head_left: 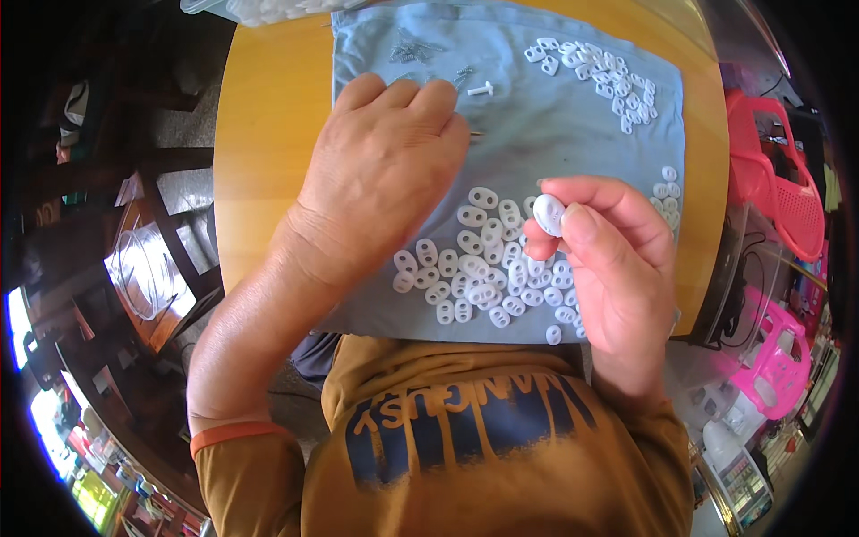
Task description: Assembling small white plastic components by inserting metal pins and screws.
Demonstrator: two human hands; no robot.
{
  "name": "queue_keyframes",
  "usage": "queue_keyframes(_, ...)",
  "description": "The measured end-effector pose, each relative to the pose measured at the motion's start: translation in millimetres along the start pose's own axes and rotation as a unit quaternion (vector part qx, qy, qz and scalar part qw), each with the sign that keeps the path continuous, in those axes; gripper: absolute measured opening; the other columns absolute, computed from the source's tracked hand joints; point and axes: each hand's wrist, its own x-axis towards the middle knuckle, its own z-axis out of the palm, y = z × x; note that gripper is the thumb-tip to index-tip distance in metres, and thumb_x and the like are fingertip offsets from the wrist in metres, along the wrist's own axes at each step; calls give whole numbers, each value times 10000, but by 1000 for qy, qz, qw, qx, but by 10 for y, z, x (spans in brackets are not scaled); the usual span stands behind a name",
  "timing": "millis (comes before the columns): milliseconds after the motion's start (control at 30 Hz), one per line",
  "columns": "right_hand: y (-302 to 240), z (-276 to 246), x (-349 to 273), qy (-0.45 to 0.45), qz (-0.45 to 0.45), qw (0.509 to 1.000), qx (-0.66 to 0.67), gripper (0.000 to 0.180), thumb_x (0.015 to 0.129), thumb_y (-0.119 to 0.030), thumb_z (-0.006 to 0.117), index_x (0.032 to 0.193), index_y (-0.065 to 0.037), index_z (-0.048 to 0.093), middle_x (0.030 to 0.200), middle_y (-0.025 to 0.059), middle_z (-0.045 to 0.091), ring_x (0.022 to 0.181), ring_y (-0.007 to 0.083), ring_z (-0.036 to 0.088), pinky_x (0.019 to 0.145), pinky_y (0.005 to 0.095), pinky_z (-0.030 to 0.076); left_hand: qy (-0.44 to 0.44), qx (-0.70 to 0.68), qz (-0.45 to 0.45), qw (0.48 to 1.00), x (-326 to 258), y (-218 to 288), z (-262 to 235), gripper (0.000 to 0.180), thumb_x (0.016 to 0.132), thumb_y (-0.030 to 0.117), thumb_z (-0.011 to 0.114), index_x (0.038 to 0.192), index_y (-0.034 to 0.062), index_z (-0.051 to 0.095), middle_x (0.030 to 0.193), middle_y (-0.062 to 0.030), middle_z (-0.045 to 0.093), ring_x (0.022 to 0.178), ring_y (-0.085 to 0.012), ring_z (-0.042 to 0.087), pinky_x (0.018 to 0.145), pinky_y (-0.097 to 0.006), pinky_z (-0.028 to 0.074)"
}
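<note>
My right hand (617,259) pinches a white oval cord-lock piece (548,215) between thumb and fingers, above the cloth. My left hand (391,148) is closed, knuckles up, near the far left of the cloth; its fingertips are hidden. A thin brownish tip (477,133) shows beside it, and I cannot tell whether the hand holds it. Small metal springs (413,48) lie just beyond this hand, with a white plunger-like pin (480,89) to their right. Many white two-holed oval pieces (483,291) lie spread between my hands and the near edge.
A blue-grey cloth (537,161) covers much of the wooden table (268,116). Small white plastic parts (604,72) are heaped at its far right, and more ovals (667,192) lie along the right edge. A clear tub (259,11) stands far left. Pink chairs (777,358) are at right.
</note>
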Motion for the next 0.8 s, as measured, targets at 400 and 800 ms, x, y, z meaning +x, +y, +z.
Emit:
queue_keyframes(400, 30, -49, 6, -12, -5, 999, 33, 224, 858, -131, 592, 1017, 27, 602, 889, 92, 646, 803, 133, 599, 719, 252, 478, 120, -313, -130, 933, -263, 254, -275, 176, 687, -43, 629, 823, 54, 574, 725, -67, 567, 607, -235, 547, 528, -308, 428)
queue_keyframes(800, 6, 158, -26, -4, -11, 1000, -6, 222, 856, -123, 590, 1017, 30, 600, 879, 91, 648, 807, 130, 605, 727, 255, 484, 93, -526, -219, 817, -555, 520, -365, 72, 767, -48, 597, 807, -7, 554, 769, -33, 555, 615, -58, 466, 551, -188, 377)
